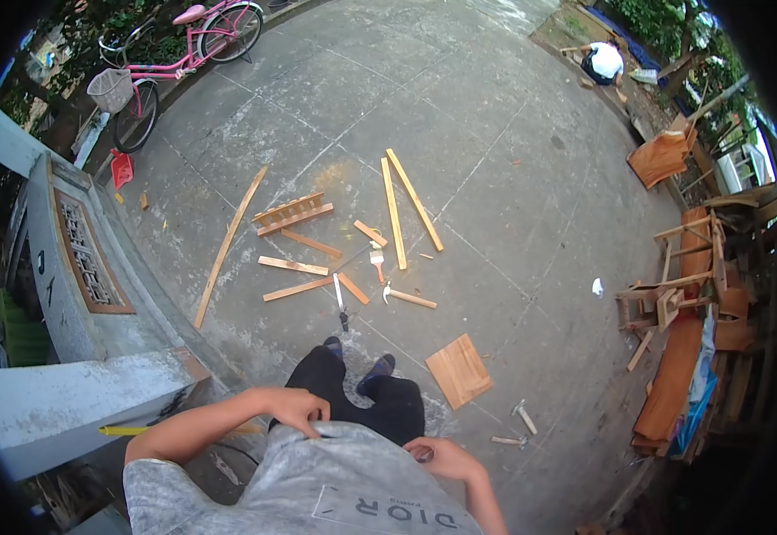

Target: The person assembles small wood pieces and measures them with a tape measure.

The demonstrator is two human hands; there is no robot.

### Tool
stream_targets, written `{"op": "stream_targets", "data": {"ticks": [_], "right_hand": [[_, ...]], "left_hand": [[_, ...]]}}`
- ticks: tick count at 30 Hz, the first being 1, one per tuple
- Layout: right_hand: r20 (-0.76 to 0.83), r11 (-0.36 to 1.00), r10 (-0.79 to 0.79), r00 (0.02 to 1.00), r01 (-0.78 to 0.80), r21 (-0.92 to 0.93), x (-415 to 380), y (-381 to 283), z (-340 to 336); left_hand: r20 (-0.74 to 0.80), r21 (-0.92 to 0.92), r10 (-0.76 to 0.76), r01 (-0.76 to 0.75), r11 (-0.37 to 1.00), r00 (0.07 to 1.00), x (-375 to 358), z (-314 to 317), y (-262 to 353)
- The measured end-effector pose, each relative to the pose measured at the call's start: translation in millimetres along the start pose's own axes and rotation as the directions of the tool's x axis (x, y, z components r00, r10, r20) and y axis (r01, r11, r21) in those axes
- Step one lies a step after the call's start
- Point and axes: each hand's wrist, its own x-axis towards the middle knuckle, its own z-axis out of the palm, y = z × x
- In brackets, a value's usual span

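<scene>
My left hand (297, 408) is at my waist with its fingers curled in, gripping the lower edge of my grey shirt (353, 468). On the other side, my right hand (444, 457) is also closed at the hem of the shirt. Ahead of my feet, a claw hammer (411, 296) lies on the concrete near a paintbrush (377, 260) and a narrow tool with a black handle (344, 319). Several wooden strips (293, 266) lie around them, beside a slotted wooden piece (292, 212). A square wooden board (460, 371) rests flat to my right.
Two more hammers (524, 416) lie beyond the board. Long strips (414, 199) stretch out ahead. A low wall (94, 392) borders my left, with a pink bicycle (174, 67) and red dustpan (121, 169) farther off. Stacked wood (674, 383) lines the right; a person (604, 62) crouches far back.
</scene>
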Motion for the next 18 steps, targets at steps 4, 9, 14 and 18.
{"op": "stream_targets", "data": {"ticks": [4, 9, 14, 18], "right_hand": [[0.438, 0.993, 0.095, 0.894, -0.054, -0.105, 99.6, 59.7, -6.3], [0.701, 0.912, 0.145, 0.698, 0.180, -0.368, 226.8, 143.5, 42.2], [0.904, 0.868, 0.257, 0.343, 0.329, -0.372, 348.0, 229.7, 94.1], [0.967, 0.883, 0.144, 0.210, 0.414, -0.221, 429.2, 337.9, 135.2]], "left_hand": [[0.381, 0.072, 0.144, -0.184, 0.980, 0.913, 102.9, 18.4, -100.3], [0.511, 0.379, 0.141, -0.370, 0.848, 0.848, 218.9, 57.5, -175.5], [0.640, 0.173, 0.169, -0.354, 0.919, 0.750, 307.7, 83.5, -283.8], [0.671, 0.144, 0.239, -0.439, 0.887, 0.702, 376.6, 81.2, -353.7]]}}
